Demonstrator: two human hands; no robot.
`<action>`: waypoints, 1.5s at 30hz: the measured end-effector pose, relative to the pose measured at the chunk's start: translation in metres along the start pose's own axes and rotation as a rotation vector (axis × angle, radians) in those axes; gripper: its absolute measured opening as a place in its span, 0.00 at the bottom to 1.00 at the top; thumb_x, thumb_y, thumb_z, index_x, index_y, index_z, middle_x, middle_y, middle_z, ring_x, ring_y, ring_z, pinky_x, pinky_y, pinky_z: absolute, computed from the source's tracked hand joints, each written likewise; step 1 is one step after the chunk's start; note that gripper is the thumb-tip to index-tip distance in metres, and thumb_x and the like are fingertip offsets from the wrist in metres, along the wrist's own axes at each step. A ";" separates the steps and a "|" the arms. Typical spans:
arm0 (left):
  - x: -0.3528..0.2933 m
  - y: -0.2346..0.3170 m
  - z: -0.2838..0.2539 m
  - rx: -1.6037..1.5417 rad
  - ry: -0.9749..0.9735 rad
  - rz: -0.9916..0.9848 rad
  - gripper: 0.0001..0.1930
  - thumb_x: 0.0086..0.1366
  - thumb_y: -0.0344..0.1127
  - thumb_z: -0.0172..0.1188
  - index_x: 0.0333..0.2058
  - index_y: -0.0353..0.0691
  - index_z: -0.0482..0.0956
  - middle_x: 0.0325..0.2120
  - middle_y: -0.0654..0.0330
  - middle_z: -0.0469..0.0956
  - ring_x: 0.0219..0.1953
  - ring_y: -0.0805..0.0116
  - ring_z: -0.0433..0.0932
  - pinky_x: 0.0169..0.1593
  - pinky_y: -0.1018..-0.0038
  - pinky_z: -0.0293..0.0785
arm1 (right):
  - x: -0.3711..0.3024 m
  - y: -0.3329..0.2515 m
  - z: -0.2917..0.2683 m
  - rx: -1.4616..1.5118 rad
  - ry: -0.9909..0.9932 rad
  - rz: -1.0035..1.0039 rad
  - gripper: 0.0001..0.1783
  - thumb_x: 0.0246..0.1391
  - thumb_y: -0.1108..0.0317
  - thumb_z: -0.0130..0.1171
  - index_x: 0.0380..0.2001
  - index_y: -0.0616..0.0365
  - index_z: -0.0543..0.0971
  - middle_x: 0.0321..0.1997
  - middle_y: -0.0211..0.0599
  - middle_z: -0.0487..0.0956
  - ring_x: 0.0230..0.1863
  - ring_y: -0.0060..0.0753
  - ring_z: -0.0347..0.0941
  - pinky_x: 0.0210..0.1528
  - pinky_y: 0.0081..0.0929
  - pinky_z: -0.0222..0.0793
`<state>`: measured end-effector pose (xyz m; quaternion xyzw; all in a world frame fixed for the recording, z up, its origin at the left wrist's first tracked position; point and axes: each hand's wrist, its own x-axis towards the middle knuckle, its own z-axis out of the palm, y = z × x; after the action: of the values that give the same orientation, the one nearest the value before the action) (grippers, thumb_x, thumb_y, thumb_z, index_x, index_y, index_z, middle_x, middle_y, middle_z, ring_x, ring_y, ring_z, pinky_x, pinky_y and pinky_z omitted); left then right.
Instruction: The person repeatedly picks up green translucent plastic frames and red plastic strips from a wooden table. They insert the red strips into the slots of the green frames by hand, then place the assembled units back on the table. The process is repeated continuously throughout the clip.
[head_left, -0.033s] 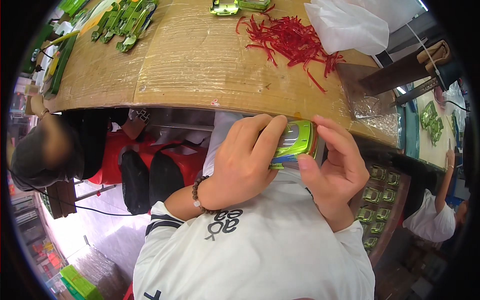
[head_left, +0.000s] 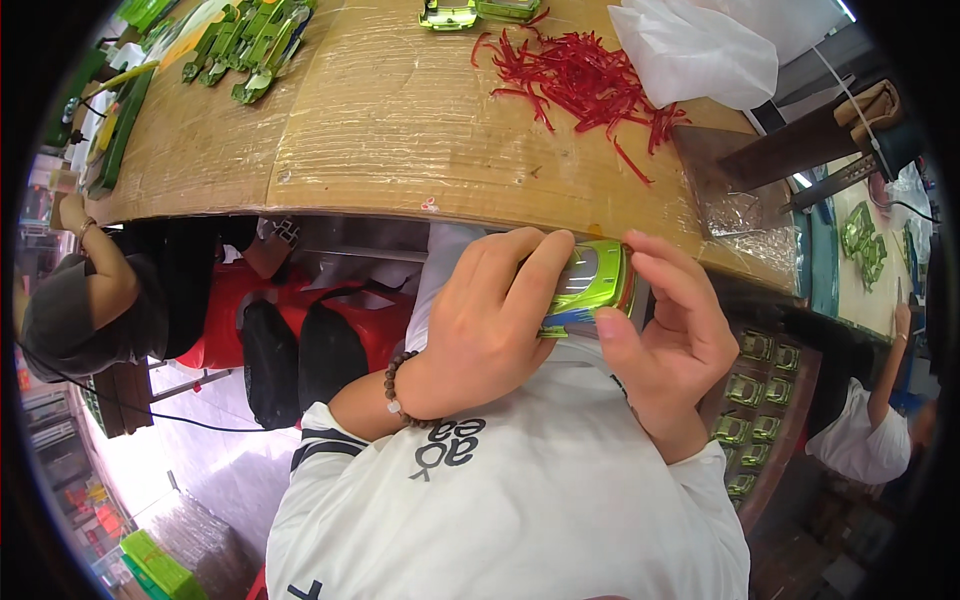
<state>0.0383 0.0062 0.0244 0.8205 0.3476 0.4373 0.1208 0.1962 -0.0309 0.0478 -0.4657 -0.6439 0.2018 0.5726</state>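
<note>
A glossy lime-green toy car body (head_left: 597,275) with a grey window area and a blue patch low on its side is held in front of my chest, just off the table's near edge. My left hand (head_left: 495,305) wraps over its left side, hiding much of that end. From the right, my right hand (head_left: 672,330) grips it with the thumb at the lower edge and the index fingertip at the upper corner. Along the right edge of the body runs a thin red line. Its underside is hidden.
A cardboard-topped table (head_left: 380,130) holds a pile of red strips (head_left: 590,85), green car shells (head_left: 447,14) and a white plastic bag (head_left: 695,50). More green parts (head_left: 255,40) lie at the far left. A tray of car bodies (head_left: 765,395) stands at my right. Co-workers sit on both sides.
</note>
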 end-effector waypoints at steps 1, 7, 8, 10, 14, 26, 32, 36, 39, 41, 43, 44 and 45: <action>0.000 0.000 0.001 -0.005 0.013 0.007 0.31 0.33 0.22 0.62 0.44 0.32 0.70 0.36 0.51 0.71 0.36 0.54 0.72 0.38 0.68 0.70 | -0.001 0.001 0.000 0.043 0.000 0.029 0.24 0.34 0.73 0.71 0.37 0.67 0.75 0.44 0.51 0.75 0.42 0.38 0.74 0.43 0.27 0.70; -0.001 -0.002 0.004 0.025 0.082 0.039 0.30 0.34 0.23 0.62 0.43 0.32 0.71 0.36 0.51 0.72 0.35 0.55 0.73 0.37 0.68 0.71 | 0.001 0.000 0.001 -0.149 -0.049 -0.105 0.25 0.34 0.69 0.72 0.38 0.65 0.75 0.44 0.53 0.74 0.42 0.45 0.74 0.45 0.34 0.69; -0.001 -0.003 0.005 0.026 0.097 0.043 0.29 0.34 0.23 0.62 0.43 0.32 0.71 0.36 0.51 0.72 0.35 0.55 0.73 0.37 0.68 0.71 | 0.002 0.000 0.002 -0.240 -0.048 -0.184 0.25 0.34 0.67 0.71 0.38 0.64 0.75 0.44 0.53 0.74 0.42 0.47 0.73 0.45 0.36 0.69; -0.001 -0.003 0.006 0.021 0.124 0.052 0.29 0.35 0.24 0.63 0.43 0.31 0.71 0.36 0.51 0.72 0.35 0.55 0.73 0.37 0.68 0.71 | 0.002 -0.002 0.006 -0.427 -0.045 -0.338 0.26 0.36 0.64 0.70 0.39 0.63 0.74 0.43 0.53 0.74 0.42 0.50 0.73 0.45 0.41 0.69; -0.001 -0.003 0.006 0.008 0.065 -0.008 0.30 0.37 0.26 0.64 0.45 0.35 0.71 0.36 0.51 0.72 0.35 0.56 0.73 0.37 0.69 0.71 | 0.002 0.003 0.010 -0.552 -0.055 -0.344 0.27 0.37 0.61 0.69 0.40 0.65 0.73 0.42 0.52 0.75 0.41 0.51 0.73 0.45 0.45 0.68; -0.004 -0.002 0.003 -0.158 -0.088 -0.057 0.29 0.42 0.35 0.66 0.48 0.43 0.71 0.38 0.48 0.68 0.36 0.53 0.70 0.37 0.67 0.69 | -0.004 0.006 0.008 -0.329 -0.005 -0.195 0.23 0.39 0.66 0.67 0.38 0.67 0.74 0.41 0.53 0.75 0.38 0.46 0.75 0.41 0.34 0.72; -0.004 0.002 0.007 -0.078 -0.117 -0.071 0.28 0.43 0.35 0.66 0.47 0.41 0.71 0.37 0.49 0.69 0.35 0.54 0.70 0.36 0.67 0.69 | -0.008 0.011 0.002 -0.027 0.017 0.170 0.13 0.44 0.75 0.62 0.35 0.68 0.75 0.43 0.52 0.74 0.39 0.38 0.74 0.43 0.25 0.69; -0.005 0.006 0.011 -0.086 -0.117 -0.093 0.27 0.42 0.34 0.67 0.45 0.40 0.72 0.36 0.50 0.70 0.36 0.55 0.72 0.37 0.67 0.70 | -0.007 0.013 -0.001 0.338 0.063 0.332 0.08 0.47 0.80 0.57 0.34 0.67 0.74 0.45 0.45 0.72 0.43 0.27 0.70 0.47 0.21 0.65; -0.001 0.007 0.012 -0.148 -0.102 -0.090 0.25 0.43 0.34 0.66 0.44 0.41 0.73 0.35 0.51 0.70 0.35 0.55 0.71 0.36 0.68 0.69 | -0.006 0.015 -0.008 0.500 0.036 0.362 0.08 0.47 0.83 0.55 0.33 0.67 0.73 0.45 0.44 0.71 0.43 0.26 0.69 0.48 0.20 0.64; -0.001 0.009 0.016 -0.181 -0.079 -0.089 0.25 0.43 0.34 0.66 0.44 0.42 0.73 0.34 0.52 0.69 0.34 0.56 0.71 0.35 0.68 0.69 | -0.008 0.008 -0.010 0.262 0.040 0.293 0.07 0.47 0.83 0.55 0.32 0.66 0.73 0.45 0.44 0.71 0.44 0.27 0.69 0.49 0.21 0.63; 0.000 0.012 0.019 -0.192 -0.068 -0.077 0.25 0.44 0.35 0.66 0.44 0.43 0.72 0.34 0.54 0.69 0.32 0.57 0.70 0.34 0.68 0.69 | -0.009 0.000 -0.010 0.158 0.071 0.292 0.06 0.46 0.82 0.56 0.31 0.66 0.74 0.44 0.45 0.71 0.46 0.27 0.67 0.50 0.22 0.61; -0.001 0.013 0.020 -0.175 -0.059 -0.081 0.25 0.44 0.35 0.66 0.44 0.43 0.72 0.33 0.54 0.69 0.33 0.57 0.70 0.34 0.68 0.69 | -0.010 0.002 -0.011 0.166 0.058 0.285 0.06 0.46 0.82 0.56 0.31 0.66 0.74 0.44 0.45 0.71 0.45 0.27 0.68 0.50 0.23 0.61; -0.002 0.014 0.022 -0.166 -0.046 -0.082 0.25 0.44 0.35 0.65 0.44 0.44 0.72 0.33 0.54 0.69 0.33 0.57 0.70 0.34 0.68 0.69 | -0.009 0.005 -0.015 0.167 0.047 0.274 0.06 0.46 0.81 0.56 0.30 0.66 0.74 0.44 0.45 0.72 0.45 0.28 0.68 0.50 0.23 0.62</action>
<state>0.0616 -0.0032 0.0176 0.8025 0.3407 0.4405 0.2141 0.2108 -0.0405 0.0429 -0.5046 -0.5417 0.3200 0.5912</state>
